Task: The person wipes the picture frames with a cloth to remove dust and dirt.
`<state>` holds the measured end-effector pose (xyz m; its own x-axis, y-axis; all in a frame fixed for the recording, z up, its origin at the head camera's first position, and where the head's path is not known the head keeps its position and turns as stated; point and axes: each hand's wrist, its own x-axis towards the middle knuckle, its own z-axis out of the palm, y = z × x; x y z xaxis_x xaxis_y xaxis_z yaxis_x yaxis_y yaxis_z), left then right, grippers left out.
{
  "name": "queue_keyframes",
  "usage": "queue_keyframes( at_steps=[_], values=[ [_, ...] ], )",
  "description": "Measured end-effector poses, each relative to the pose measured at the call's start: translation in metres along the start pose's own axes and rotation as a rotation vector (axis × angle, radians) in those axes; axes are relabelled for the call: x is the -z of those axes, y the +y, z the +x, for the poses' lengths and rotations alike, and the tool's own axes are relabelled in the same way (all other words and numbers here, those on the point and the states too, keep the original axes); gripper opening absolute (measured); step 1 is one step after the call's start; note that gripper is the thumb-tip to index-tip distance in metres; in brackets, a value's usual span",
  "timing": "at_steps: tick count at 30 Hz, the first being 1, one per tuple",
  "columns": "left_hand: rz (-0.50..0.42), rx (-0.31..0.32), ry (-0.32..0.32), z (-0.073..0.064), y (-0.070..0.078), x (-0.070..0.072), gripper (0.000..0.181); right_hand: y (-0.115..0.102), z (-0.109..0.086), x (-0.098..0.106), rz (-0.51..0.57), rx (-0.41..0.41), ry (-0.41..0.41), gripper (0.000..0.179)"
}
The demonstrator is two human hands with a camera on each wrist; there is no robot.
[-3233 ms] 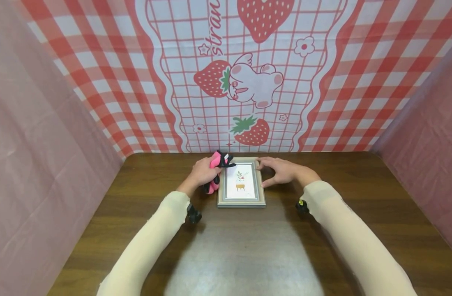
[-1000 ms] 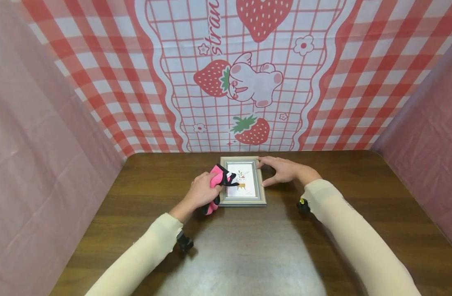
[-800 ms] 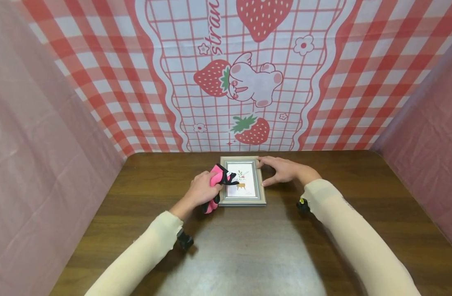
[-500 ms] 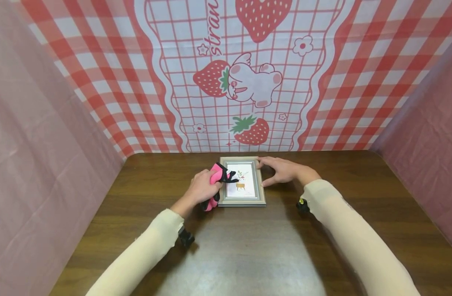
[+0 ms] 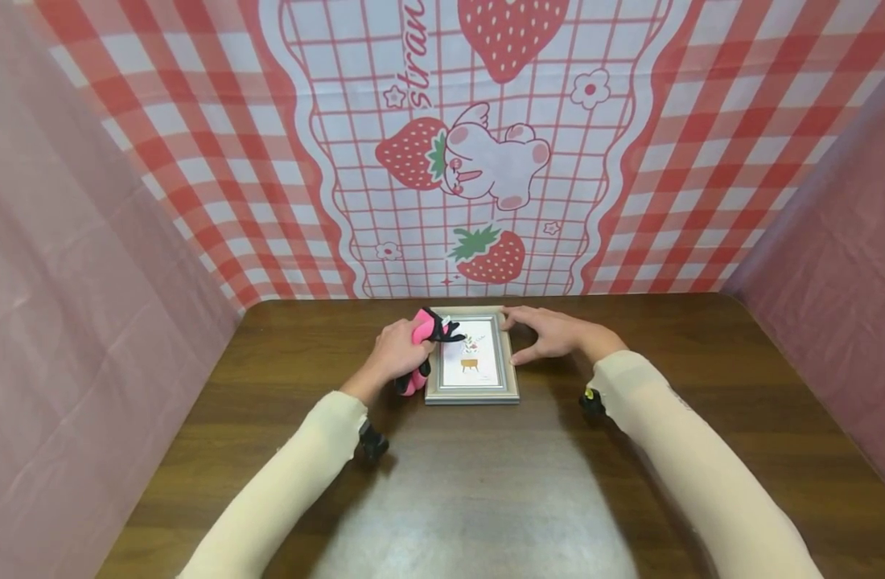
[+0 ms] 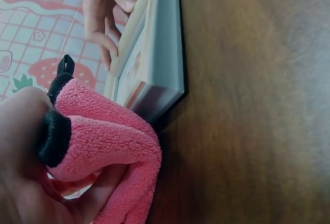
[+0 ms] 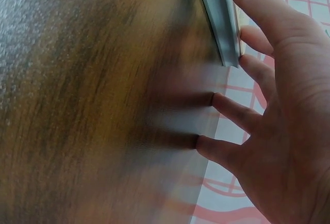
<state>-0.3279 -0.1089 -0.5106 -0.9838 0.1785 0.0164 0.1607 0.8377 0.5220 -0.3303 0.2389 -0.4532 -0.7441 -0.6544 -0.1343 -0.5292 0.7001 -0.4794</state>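
A picture frame [image 5: 471,396] with a pale, silver-lined border lies flat near the table's back edge; its print shows a plant on a small orange stand. My left hand [image 5: 395,351] grips a bunched pink towel [image 5: 423,328] with black trim at the frame's left side, and the towel's black edge reaches over the print. In the left wrist view the towel's folds [image 6: 111,141] lie against the frame's corner. My right hand [image 5: 554,334] holds the frame's right side by thumb and fingertips near the upper corner. Two other fingertips [image 7: 219,100] rest on the table.
The dark wooden table [image 5: 479,482] extends toward me. Behind it hangs a red-checked strawberry cloth [image 5: 493,161]; pink curtains [image 5: 88,281] close in both sides. Black wrist cameras [image 5: 373,442] sit under the cuffs.
The left hand and towel first slid toward me along the frame's left side, then back up toward its far end. The right hand and frame stay almost in place.
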Motion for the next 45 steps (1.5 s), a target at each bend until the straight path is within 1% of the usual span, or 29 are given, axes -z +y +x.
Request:
queue_keyframes(
  at_steps=[1,2,3,5,8,11,14,16,19,21,22,23,24,25,28,29,30,31,32,34,35,38,39,41,42,44,45],
  values=[
    [-0.01,0.009,-0.011,0.001,0.001,0.002,0.045,0.003,0.001,-0.001,0.004,0.008,0.001,0.075],
    [-0.014,0.012,-0.014,0.003,0.002,0.003,0.045,0.012,0.004,-0.004,-0.01,0.018,0.007,0.076],
    [-0.019,0.017,-0.018,0.005,0.002,0.003,0.046,0.017,0.006,-0.005,-0.005,0.024,0.01,0.077],
    [-0.014,0.012,-0.009,0.009,0.002,0.003,0.045,0.025,0.009,-0.008,-0.002,0.038,0.018,0.079],
    [0.009,-0.001,0.016,0.02,-0.003,-0.001,0.043,0.036,0.013,-0.013,-0.011,0.048,0.023,0.079],
    [0.014,-0.005,0.01,0.03,-0.008,-0.003,0.041,0.028,0.011,-0.01,-0.011,0.031,0.016,0.076],
    [0.005,0.005,-0.013,0.038,-0.011,-0.004,0.04,0.013,0.005,-0.004,-0.006,0.007,0.0,0.074],
    [0.013,0.007,-0.019,0.041,-0.011,-0.003,0.041,-0.002,0.0,0.001,0.0,-0.012,-0.012,0.072],
    [0.025,0.013,-0.014,0.045,-0.008,-0.002,0.042,-0.012,-0.003,0.004,-0.013,-0.039,-0.02,0.067],
    [0.017,0.022,-0.01,0.043,-0.004,0.001,0.042,-0.014,-0.003,0.004,-0.021,-0.048,-0.021,0.064],
    [0.004,0.038,-0.024,0.039,0.001,0.006,0.042,-0.014,-0.003,0.004,-0.021,-0.049,-0.022,0.064],
    [-0.008,0.045,-0.026,0.037,0.003,0.007,0.042,-0.014,-0.002,0.003,-0.021,-0.05,-0.023,0.063],
    [-0.025,0.058,-0.034,0.029,0.012,0.013,0.042,-0.013,-0.002,0.003,-0.019,-0.052,-0.023,0.063],
    [-0.038,0.053,-0.036,0.029,0.009,0.012,0.044,-0.013,-0.002,0.003,-0.018,-0.055,-0.024,0.064],
    [-0.067,0.073,-0.066,0.008,0.03,0.029,0.045,-0.01,-0.002,0.004,-0.01,-0.035,-0.028,0.068],
    [-0.07,0.066,-0.06,0.003,0.033,0.032,0.045,0.0,0.001,0.0,-0.015,-0.013,-0.016,0.069],
    [-0.076,0.069,-0.069,-0.004,0.039,0.038,0.046,0.005,0.002,-0.002,-0.011,-0.006,-0.015,0.071],
    [-0.072,0.054,-0.062,-0.001,0.034,0.035,0.047,0.011,0.004,-0.004,-0.007,0.007,-0.012,0.073],
    [-0.071,0.066,-0.069,-0.009,0.044,0.043,0.047,0.013,0.004,-0.004,-0.014,0.034,-0.012,0.075],
    [-0.074,0.064,-0.076,-0.008,0.041,0.042,0.047,0.033,0.01,-0.013,-0.033,0.058,0.008,0.075],
    [-0.07,0.044,-0.059,-0.003,0.034,0.037,0.047,0.037,0.012,-0.014,-0.033,0.057,0.009,0.076],
    [-0.072,0.048,-0.056,0.005,0.026,0.029,0.048,0.031,0.01,-0.012,-0.022,0.045,0.0,0.076],
    [-0.062,0.037,-0.041,0.01,0.02,0.024,0.047,0.032,0.011,-0.011,-0.001,0.027,0.0,0.076],
    [-0.051,0.026,-0.031,0.017,0.01,0.015,0.048,0.016,0.006,-0.004,0.041,0.008,-0.021,0.079],
    [-0.051,0.033,-0.036,0.016,0.011,0.015,0.048,0.013,0.004,-0.002,0.042,0.011,-0.021,0.079],
    [-0.027,-0.005,-0.01,0.017,0.005,0.009,0.047,0.01,0.003,-0.001,0.033,0.015,-0.022,0.079],
    [-0.035,-0.002,-0.022,0.012,0.01,0.013,0.047,0.009,0.002,0.0,0.021,0.017,-0.015,0.078]
  ],
)
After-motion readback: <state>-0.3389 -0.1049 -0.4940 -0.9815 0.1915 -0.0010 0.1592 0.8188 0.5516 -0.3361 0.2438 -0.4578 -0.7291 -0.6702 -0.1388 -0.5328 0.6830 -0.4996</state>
